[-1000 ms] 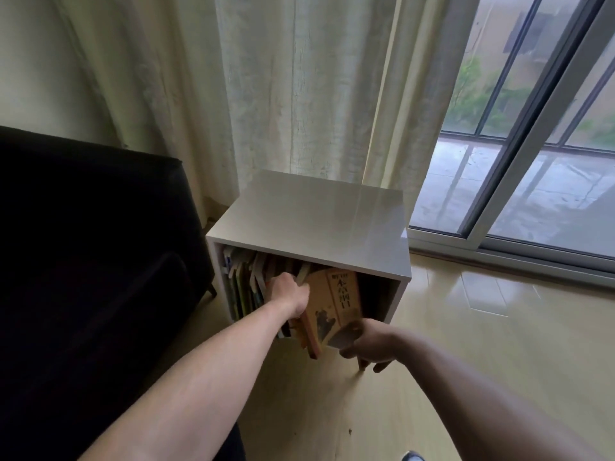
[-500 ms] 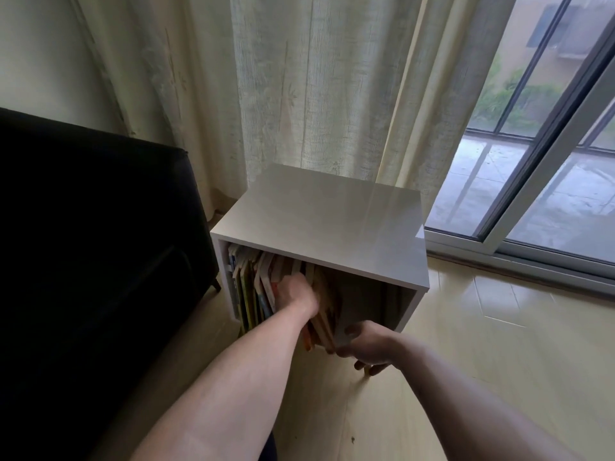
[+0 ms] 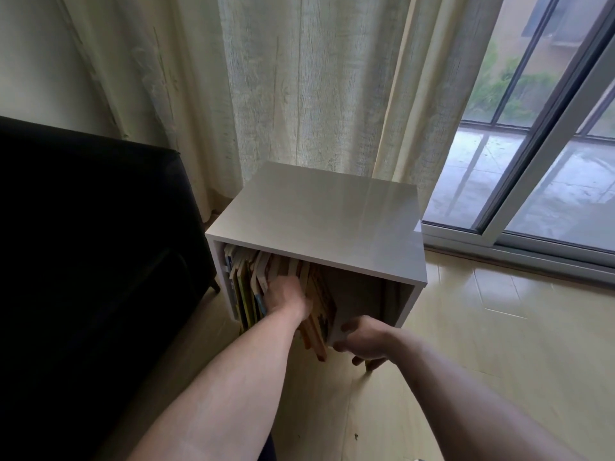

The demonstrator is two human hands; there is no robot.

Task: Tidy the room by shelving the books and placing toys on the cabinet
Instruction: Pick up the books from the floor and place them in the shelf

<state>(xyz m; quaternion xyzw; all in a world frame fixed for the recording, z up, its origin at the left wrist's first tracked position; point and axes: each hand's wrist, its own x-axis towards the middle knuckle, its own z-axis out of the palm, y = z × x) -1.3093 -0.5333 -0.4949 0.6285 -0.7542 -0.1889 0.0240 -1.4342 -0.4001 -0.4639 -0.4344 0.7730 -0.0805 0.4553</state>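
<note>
The left hand (image 3: 287, 296) reaches into the cabinet (image 3: 319, 214) and lies against the row of books (image 3: 248, 287) at center of the frame; its fingers are hidden among them, so I cannot tell their state. The right hand (image 3: 364, 341) pinches the lower corner of one leaning book (image 3: 324, 306), thumb on top, fingers under. The books are too many to count. One black sofa (image 3: 83, 244) is left, one curtain (image 3: 299, 78) above, one glass door (image 3: 539, 144) upper right.
</note>
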